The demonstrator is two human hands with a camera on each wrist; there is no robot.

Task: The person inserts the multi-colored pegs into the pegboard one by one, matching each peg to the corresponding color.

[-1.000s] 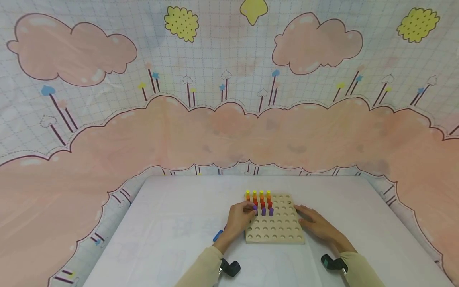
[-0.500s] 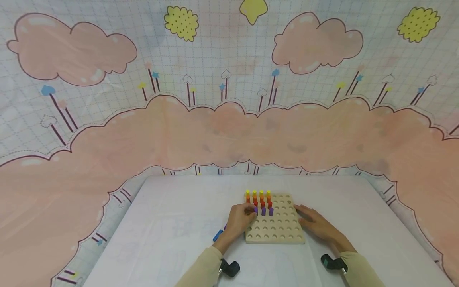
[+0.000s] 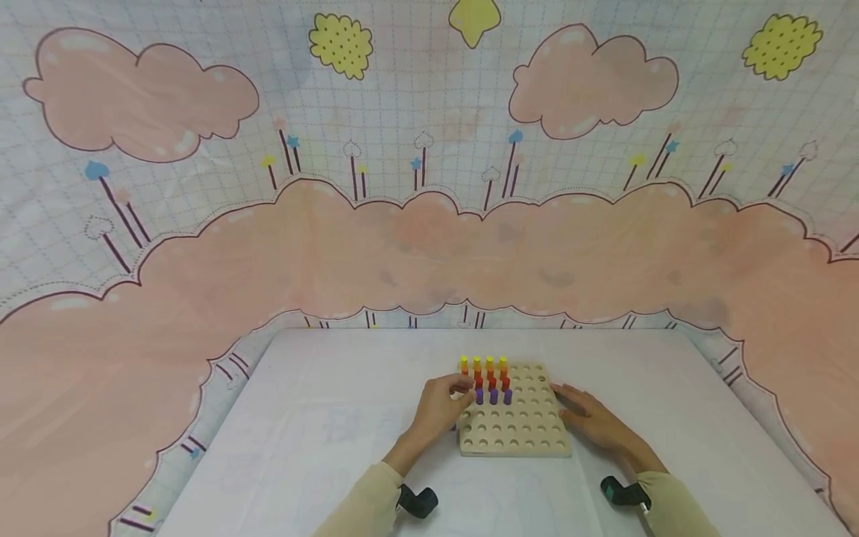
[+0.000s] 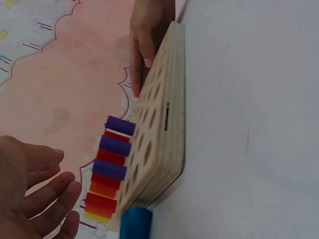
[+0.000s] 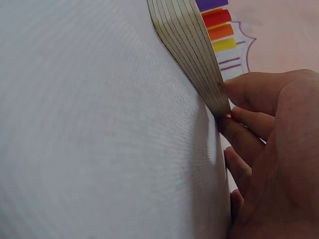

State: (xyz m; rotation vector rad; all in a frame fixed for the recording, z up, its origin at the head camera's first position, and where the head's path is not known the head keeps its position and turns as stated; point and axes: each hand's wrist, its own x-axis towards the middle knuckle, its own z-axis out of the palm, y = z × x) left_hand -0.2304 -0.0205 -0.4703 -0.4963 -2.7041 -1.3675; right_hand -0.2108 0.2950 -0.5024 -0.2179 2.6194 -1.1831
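Observation:
A wooden pegboard (image 3: 537,418) lies on the table with rows of yellow pegs (image 3: 490,361), orange pegs (image 3: 503,371), red pegs (image 3: 492,384) and three purple pegs (image 3: 493,397) standing in its holes. My left hand (image 3: 436,406) hovers at the board's left edge beside the leftmost purple peg. In the left wrist view its fingers (image 4: 47,204) are relaxed and apart from the pegs, with nothing between them. My right hand (image 3: 593,421) rests at the board's right side; thumb and fingertips touch its edge (image 5: 199,64) in the right wrist view.
A blue peg (image 4: 135,224) is near the board's corner in the left wrist view; the left hand and forearm hide that area in the head view. The white table (image 3: 335,395) reaches back to a patterned cloth backdrop (image 3: 429,253).
My left hand has let go of the leftmost purple peg, which now stands in the board, and has drawn slightly left. Its forearm now covers the loose blue peg. The right hand stays put.

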